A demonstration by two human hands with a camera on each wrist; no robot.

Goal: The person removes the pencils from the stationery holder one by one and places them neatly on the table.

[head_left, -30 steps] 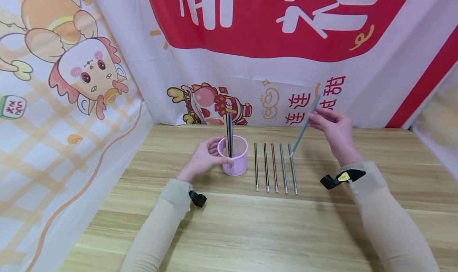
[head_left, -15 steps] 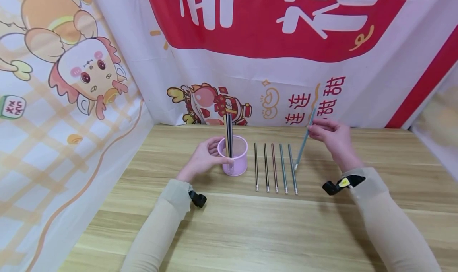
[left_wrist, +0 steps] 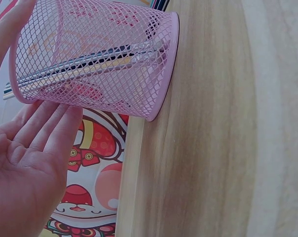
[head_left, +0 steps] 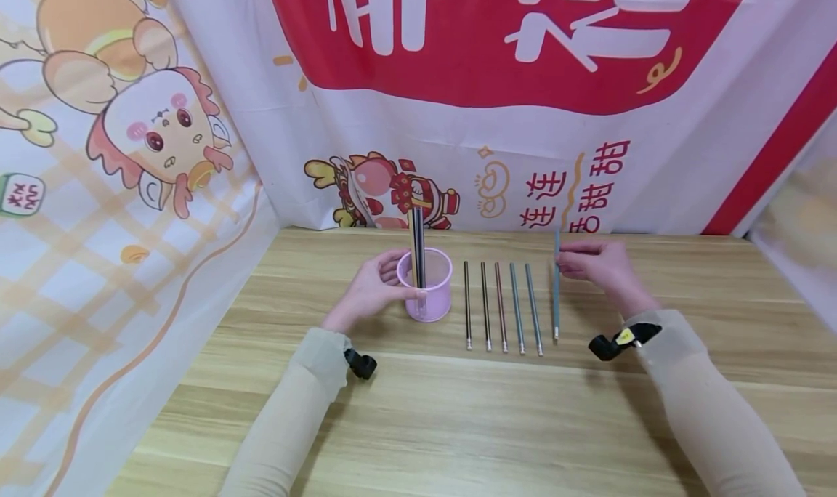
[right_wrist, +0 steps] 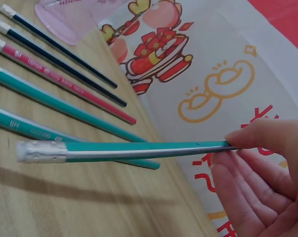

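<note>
My left hand holds the side of a pink mesh pen holder, thumb on the near side and fingers round the back. Several pencils lean inside it, eraser ends down. Between thumb and fingers, my right hand pinches a green pencil near its far end. The eraser end of that pencil points toward me, and in the right wrist view it hangs above the table. Left of it lies a row: two green pencils, a red pencil and two dark pencils.
The wooden table ends at a printed white and red cloth hanging along the back. Another patterned cloth hangs on the left side. A black wrist camera is strapped to the left wrist, another to the right.
My right hand has lowered the green pencil toward the table and brought it from a slant to nearly parallel with the row. The left hand and pen holder have stayed put.
</note>
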